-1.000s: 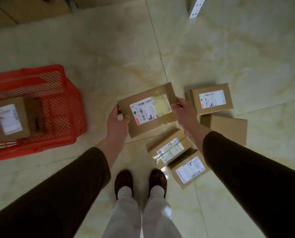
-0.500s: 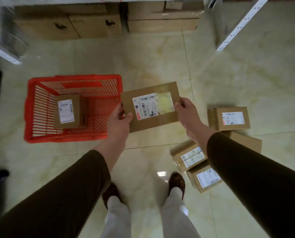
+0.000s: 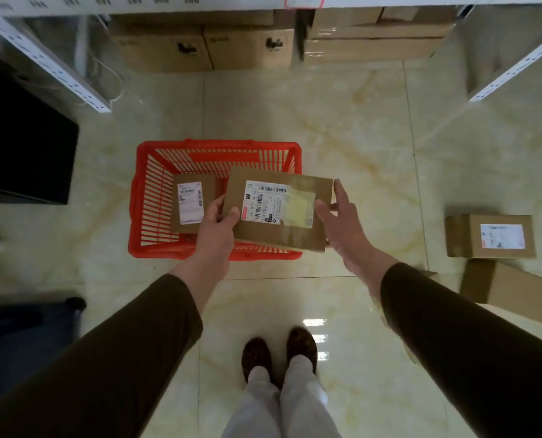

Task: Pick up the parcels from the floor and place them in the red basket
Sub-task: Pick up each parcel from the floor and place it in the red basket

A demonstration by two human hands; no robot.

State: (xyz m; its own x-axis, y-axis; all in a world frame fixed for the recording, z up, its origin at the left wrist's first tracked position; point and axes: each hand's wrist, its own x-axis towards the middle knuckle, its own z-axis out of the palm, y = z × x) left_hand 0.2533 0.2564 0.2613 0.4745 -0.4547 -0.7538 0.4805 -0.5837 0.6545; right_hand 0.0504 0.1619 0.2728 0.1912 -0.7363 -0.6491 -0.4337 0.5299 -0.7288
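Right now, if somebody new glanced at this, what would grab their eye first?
The red basket on the pale floor ahead, the one bright colour, with one labelled parcel already lying in it. Just above it, a flat brown parcel with a white barcode label, pinched by the left hand while the right hand is opened at its other edge. Two more boxes lie on the floor at far right.
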